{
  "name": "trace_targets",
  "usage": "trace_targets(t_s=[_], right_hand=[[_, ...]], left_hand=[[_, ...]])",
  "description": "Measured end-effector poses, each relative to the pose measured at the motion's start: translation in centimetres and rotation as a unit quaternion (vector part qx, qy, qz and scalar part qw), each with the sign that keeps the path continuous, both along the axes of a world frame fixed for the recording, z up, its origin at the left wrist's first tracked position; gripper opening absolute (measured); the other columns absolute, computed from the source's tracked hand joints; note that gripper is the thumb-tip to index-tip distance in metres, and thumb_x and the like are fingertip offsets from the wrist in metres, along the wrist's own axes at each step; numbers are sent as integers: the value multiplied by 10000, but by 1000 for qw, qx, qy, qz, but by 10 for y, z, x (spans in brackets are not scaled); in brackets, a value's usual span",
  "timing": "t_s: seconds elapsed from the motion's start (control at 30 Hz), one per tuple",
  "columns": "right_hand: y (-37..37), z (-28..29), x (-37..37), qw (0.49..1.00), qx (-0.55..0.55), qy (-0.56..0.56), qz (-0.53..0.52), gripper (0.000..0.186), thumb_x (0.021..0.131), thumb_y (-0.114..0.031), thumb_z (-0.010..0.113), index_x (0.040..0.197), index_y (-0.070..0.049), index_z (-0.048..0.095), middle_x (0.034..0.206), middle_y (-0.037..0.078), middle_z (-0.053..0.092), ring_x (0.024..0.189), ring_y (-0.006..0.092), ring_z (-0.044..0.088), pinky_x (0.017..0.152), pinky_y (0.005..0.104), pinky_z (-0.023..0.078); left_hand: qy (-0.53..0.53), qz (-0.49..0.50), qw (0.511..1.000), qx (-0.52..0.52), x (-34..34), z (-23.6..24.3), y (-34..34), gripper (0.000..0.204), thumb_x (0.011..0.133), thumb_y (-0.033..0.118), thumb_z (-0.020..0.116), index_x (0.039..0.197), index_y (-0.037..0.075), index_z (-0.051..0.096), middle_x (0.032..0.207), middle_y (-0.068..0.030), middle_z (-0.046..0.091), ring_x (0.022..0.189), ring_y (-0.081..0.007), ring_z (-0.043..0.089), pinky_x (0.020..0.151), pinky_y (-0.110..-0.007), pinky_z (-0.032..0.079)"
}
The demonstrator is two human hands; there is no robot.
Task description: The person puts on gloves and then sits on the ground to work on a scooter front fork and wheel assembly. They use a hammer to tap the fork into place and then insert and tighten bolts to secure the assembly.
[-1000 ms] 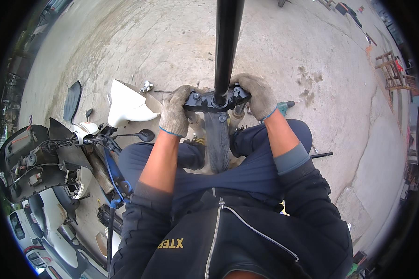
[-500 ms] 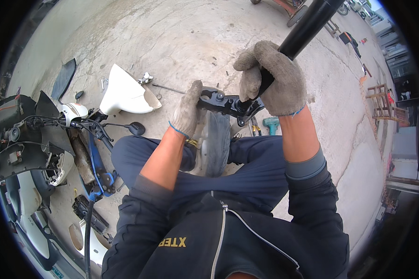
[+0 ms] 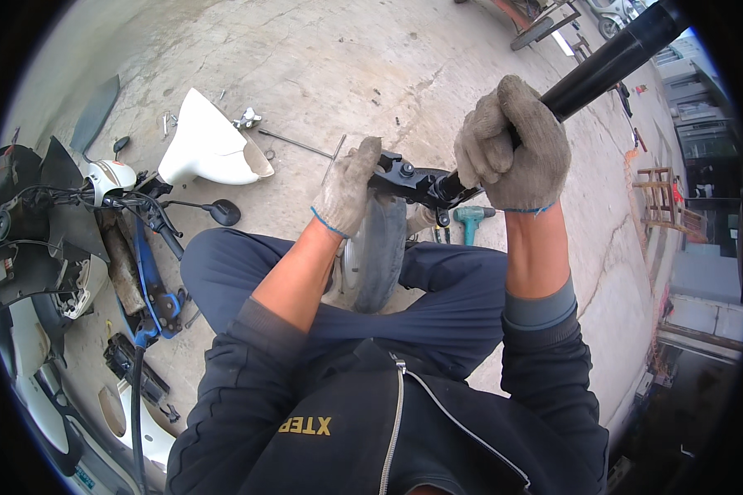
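My gloved right hand (image 3: 516, 144) is closed round a long black metal steering tube (image 3: 615, 58), which slants up to the upper right. Its lower end meets a black fork clamp (image 3: 421, 186), whose left end my gloved left hand (image 3: 347, 186) grips. Below the clamp a tyre (image 3: 371, 260) stands between my bent legs (image 3: 239, 272); the fork legs are mostly hidden. A teal drill (image 3: 470, 221) lies just right of the tyre, with pliers partly visible beside it. A thin T-handled tool (image 3: 297, 145) lies beyond my left hand.
A white plastic panel (image 3: 202, 140) lies at upper left. Dismantled scooter bodywork (image 3: 37, 247) and a blue frame (image 3: 153, 272) crowd the left. A wheeled cart (image 3: 528, 33) stands at the far top. A wooden stool (image 3: 669, 206) and an orange chain or rope (image 3: 631, 155) are on the right.
The tube has tipped from upright far to the right. My right hand has moved from the clamp's right end up onto the tube. My left hand stays on the clamp, shifted slightly right.
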State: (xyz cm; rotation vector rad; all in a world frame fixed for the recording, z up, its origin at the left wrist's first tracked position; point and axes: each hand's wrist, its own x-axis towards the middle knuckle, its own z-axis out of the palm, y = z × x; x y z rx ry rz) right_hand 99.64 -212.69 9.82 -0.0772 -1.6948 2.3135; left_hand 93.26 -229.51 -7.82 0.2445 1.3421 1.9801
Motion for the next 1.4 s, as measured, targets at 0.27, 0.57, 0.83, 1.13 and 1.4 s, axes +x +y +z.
trace_targets(t_s=[0.27, 0.57, 0.83, 1.13, 1.4], right_hand=[[-23, -4, 10, 997, -2, -18, -73, 334, 1026, -213, 661, 787, 19, 681, 575, 101, 616, 398, 154, 527, 372, 317, 422], [-13, -2, -3, 997, 18, -32, -71, 386, 1049, -234, 620, 768, 25, 671, 498, 60, 512, 367, 165, 470, 374, 333, 437], [-37, 4, -1, 992, 84, -49, -86, 379, 1074, -214, 581, 773, 9, 634, 509, 33, 477, 372, 152, 430, 372, 324, 425], [-43, 0, 3, 986, 71, -96, -112, 368, 1059, -255, 632, 799, 5, 646, 505, 26, 445, 395, 149, 448, 373, 332, 403], [-42, 2, 19, 991, 105, -55, -69, 347, 1043, -256, 661, 853, 32, 687, 574, 70, 579, 456, 167, 563, 471, 338, 514]], left_hand=[[55, 80, 995, -6, 9, 16, 4, 614, 1097, 489, 418, 946, 12, 774, 773, -59, 738, 618, -119, 649, 574, -270, 508], [94, 59, 994, -26, 3, 19, 4, 586, 1091, 463, 418, 949, 21, 775, 785, -68, 738, 652, -126, 657, 602, -276, 519], [9, 89, 996, 24, 8, 12, -1, 542, 1079, 421, 480, 958, -26, 762, 829, -113, 747, 675, -145, 681, 592, -279, 536], [146, 57, 987, -23, 1, 11, -8, 480, 1078, 320, 440, 1052, -46, 751, 880, -139, 751, 751, -181, 718, 647, -309, 580], [-51, 136, 989, -20, 12, -11, -13, 538, 1018, 524, 634, 1000, -2, 743, 689, -61, 649, 393, -132, 442, 375, -286, 334]])
